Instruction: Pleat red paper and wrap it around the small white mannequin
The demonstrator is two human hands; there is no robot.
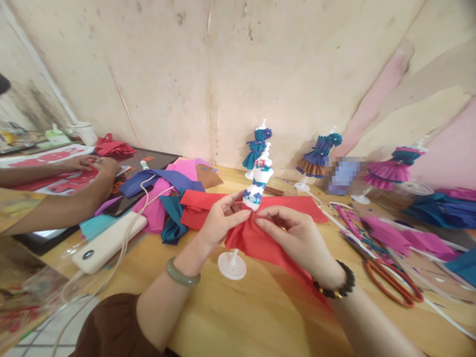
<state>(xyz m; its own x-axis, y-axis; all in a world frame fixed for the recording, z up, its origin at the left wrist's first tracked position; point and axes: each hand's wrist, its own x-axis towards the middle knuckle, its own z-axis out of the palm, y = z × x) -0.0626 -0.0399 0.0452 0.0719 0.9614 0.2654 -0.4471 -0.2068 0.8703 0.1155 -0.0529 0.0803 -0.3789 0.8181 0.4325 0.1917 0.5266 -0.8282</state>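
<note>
A small white dress form [263, 176] with blue and teal scraps stuck on it leans slightly over its round white base [232, 266]. My left hand [223, 218] closes round the form's lower end, thumb pressing gathered red crepe paper [245, 237] against it. On the right side of the form, my right hand [288, 228] pinches the same red paper between thumb and fingers. The paper is bunched in pleats at the form and trails down to the right under my wrist. Another folded red strip [201, 208] lies behind my hands.
Three dressed mini forms stand by the wall, one in teal [255, 148]. Orange-handled scissors [394, 280] and pink paper scraps [409, 238] lie right. Left are a white power bank [107, 243] with cable and coloured paper. A co-worker's hands [98, 168] handle red cut-outs.
</note>
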